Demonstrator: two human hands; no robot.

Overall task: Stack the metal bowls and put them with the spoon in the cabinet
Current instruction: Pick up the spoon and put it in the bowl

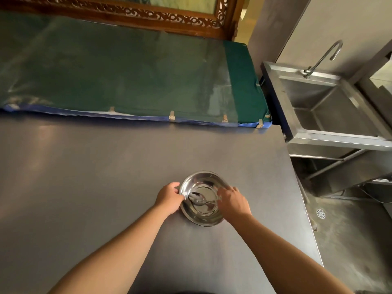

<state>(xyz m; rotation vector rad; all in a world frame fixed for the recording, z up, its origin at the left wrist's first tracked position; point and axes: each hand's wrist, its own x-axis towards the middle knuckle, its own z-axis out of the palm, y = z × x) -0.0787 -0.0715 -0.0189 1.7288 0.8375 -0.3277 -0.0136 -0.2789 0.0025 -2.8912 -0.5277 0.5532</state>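
The bowls (pixel 203 198) sit on the grey table (pixel 106 166), near its right edge and close to the person; they read as one nested stack, though how many are in it cannot be told. The spoon (pixel 200 200) lies inside, scoop toward the left rim, handle running right and slightly toward the person, so its long axis crosses the bowl floor left to right. The left hand (pixel 169 198) pinches the left rim, thumb over the lip; the right hand (pixel 233 201) rests at the right rim with fingers loosely curled, and whether its grip holds the rim or the spoon handle cannot be told. To lift well, both grips should take opposite rims and keep the stack level, so the spoon does not slide out; no cabinet is in view. A sink (pixel 331 115) stands beyond the table's right edge.
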